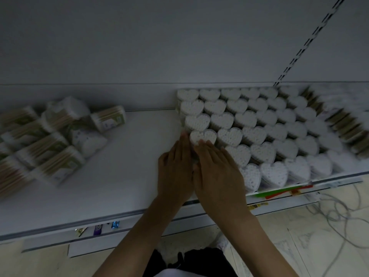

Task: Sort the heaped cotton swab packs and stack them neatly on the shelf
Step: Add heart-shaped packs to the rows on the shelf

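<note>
A white shelf is seen from above, backed by a pale panel in which a slotted upright is set at the right. On the right half of the shelf, heart-shaped cotton swab packs are stood on end in close diagonal rows, white tips upward, each touching its neighbours. Beyond them, at the far right, more packs are laid on their sides, though much there is blurred.

The left hand and the right hand are laid flat side by side, thumbs nearly meeting and fingers straight. Nothing is gripped. The fingertips are pressed against the near-left corner of the block, at the endmost heart pack, and the packs just below it are hidden under the right palm.

At the left of the shelf, well apart from the block, a loose heap of packs is tumbled at mixed angles, with wooden sticks visible through the wrapping. Between heap and block only white shelf surface is seen.

Along the front rail a green and red strip, a purple tag and a blue tag are fixed. On the floor at the right, loose grey cables are trailed.
</note>
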{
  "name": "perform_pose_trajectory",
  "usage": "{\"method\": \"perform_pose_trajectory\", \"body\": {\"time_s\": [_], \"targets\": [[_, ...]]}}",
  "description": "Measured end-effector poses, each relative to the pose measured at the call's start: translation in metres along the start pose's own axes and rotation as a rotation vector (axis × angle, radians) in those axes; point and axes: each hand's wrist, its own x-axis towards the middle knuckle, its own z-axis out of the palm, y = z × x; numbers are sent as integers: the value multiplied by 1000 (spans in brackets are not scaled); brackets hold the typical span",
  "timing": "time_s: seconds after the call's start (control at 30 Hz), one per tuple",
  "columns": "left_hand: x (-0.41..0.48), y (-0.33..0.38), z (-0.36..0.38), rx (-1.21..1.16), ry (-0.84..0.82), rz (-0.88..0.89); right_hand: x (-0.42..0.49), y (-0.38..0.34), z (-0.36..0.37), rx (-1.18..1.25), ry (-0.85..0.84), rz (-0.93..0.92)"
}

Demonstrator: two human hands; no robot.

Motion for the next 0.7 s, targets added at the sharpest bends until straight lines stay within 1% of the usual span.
{"method": "perform_pose_trajectory", "body": {"time_s": [0.1,0.33,0.6,0.63,0.67,0.7], "targets": [[-1,1,1,-58,41,17,2,0,1,-7,14,-14],[0,0,2,-63,84,39,3,0,0,-10,-33,-12],[-1,-5,5,-160,85,45,16,-3,-12,13,13,-73],[-1,-3,3,-183,90,46,17,-5,-13,29,22,-91],[-2,-1,2,-261,114,35,19,-8,-16,54,4,-104],[-3,1,-3,-402,141,-27,23,-14,-17,85,-40,-116]]}}
